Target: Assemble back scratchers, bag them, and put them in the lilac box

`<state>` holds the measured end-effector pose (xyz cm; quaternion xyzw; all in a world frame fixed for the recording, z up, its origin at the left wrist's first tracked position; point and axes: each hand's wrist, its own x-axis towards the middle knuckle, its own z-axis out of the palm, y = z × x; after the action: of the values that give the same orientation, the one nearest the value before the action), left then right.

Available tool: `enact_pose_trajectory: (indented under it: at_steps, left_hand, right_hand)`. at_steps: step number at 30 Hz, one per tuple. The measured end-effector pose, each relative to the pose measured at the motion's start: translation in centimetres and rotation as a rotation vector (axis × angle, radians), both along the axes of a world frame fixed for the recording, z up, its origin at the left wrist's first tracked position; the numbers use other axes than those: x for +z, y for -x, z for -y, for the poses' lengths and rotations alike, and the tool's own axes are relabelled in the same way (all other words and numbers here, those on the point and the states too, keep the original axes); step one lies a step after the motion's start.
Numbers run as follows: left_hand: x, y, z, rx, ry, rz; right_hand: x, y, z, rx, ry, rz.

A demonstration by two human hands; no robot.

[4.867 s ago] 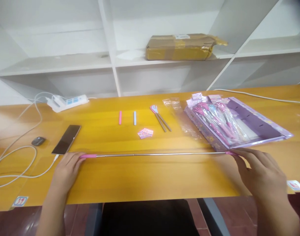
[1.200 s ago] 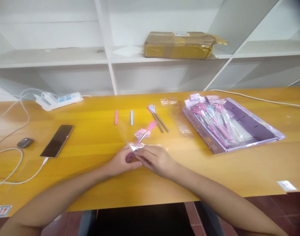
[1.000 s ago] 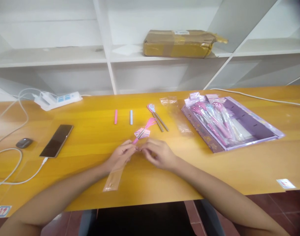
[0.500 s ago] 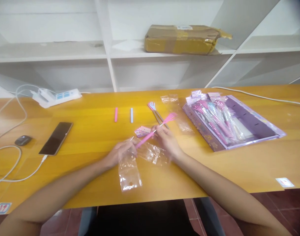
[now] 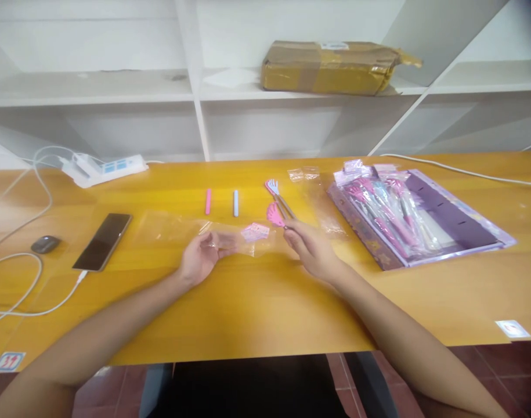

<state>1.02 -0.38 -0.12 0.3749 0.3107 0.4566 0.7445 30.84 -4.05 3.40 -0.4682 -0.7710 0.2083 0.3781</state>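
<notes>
My right hand (image 5: 311,249) is closed around a back scratcher with a pink hand-shaped head (image 5: 274,215); its head points up and left, and the grip covers most of its shaft. My left hand (image 5: 199,255), partly blurred, has curled fingers at a clear plastic bag (image 5: 173,226) that stretches off to the left. Between the hands lies a small pink and purple card (image 5: 255,232) with clear plastic around it. Just beyond my right hand are back scratchers (image 5: 271,187) with blue and pink heads and metal shafts. A pink tube (image 5: 208,201) and a light blue tube (image 5: 235,203) lie side by side.
On the right, a purple display box (image 5: 461,241) holds several bagged back scratchers (image 5: 385,212). Clear bags (image 5: 309,174) lie left of it. At left are a phone (image 5: 102,242), a dark earbud case (image 5: 45,244), cables and a power strip (image 5: 111,168). A taped carton (image 5: 326,68) sits on the shelf.
The back scratcher's head has swung up and left in my right hand, and its pink handle no longer shows. My left hand has moved left, the bag now spread leftward.
</notes>
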Motion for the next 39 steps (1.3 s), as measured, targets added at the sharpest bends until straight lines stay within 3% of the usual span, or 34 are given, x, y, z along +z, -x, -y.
enact_pose_trajectory:
  at_steps: [4,8,11,14,18,21,25,27,31,36,39]
  left_hand:
    - [0.3,0.0,0.0,0.012,-0.001,0.012]
    - [0.1,-0.1,0.0,0.031,-0.026,-0.04]
    - [-0.5,-0.2,0.0,0.05,-0.031,-0.028]
    - [-1.0,-0.3,0.2,0.064,-0.041,0.016]
    - [-1.3,-0.2,1.0,-0.087,-0.112,-0.131]
    - [-1.3,-0.3,1.5,-0.143,-0.143,-0.208]
    - [-1.2,-0.7,1.4,-0.037,-0.143,-0.156]
    - [-1.0,-0.8,1.1,0.045,-0.125,-0.133]
    - [-0.8,-1.0,0.6,0.141,-0.09,-0.106]
    - [-0.8,-0.9,0.7,0.164,-0.093,-0.074]
    - [-0.6,-0.9,0.6,0.173,-0.072,-0.056]
  right_hand:
    - [0.1,0.1,0.0,0.03,0.111,0.031]
    - [0.1,0.6,0.0,0.116,0.299,-0.18]
    - [-0.7,1.3,0.1,0.114,0.45,-0.288]
    - [-1.7,2.2,0.2,0.069,0.489,-0.321]
    - [-2.0,3.0,0.6,0.141,0.482,-0.291]
    - [-1.6,3.0,0.8,0.144,0.376,-0.216]
    - [-0.9,2.4,0.8,0.036,0.045,-0.128]
    - [-0.5,2.0,0.8,0.077,-0.047,-0.056]
    - [-0.3,1.7,1.1,0.228,0.001,0.034]
    - [-1.1,1.5,0.9,0.127,0.148,0.144]
    - [-1.4,1.2,0.4,0.107,0.134,0.206]
